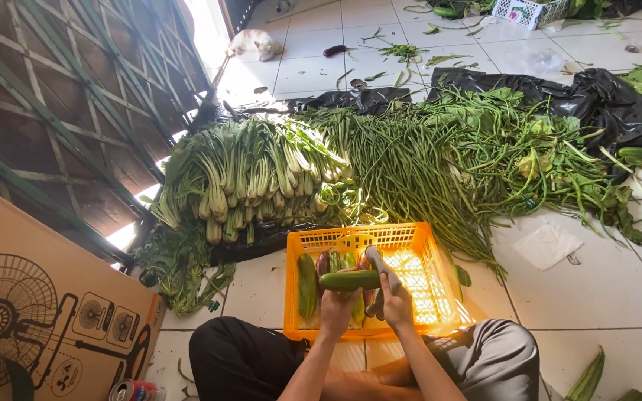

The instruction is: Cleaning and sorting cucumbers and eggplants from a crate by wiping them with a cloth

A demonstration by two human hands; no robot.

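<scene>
Right now, seated on the tiled floor:
Left hand [338,308]: gripping a green cucumber [349,280] crosswise above the orange crate [425,245].
Right hand [395,303]: closing around a pale-handled knife [377,276], touching the cucumber's end.
Crate: holding more cucumbers and an eggplant.
Behind: bok choy [250,178] and long beans [403,160] lying heaped.

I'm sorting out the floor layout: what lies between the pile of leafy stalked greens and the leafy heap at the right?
In the head view, a wide spread of long green beans fills the stretch between the stalked greens and the leafy heap.
</scene>
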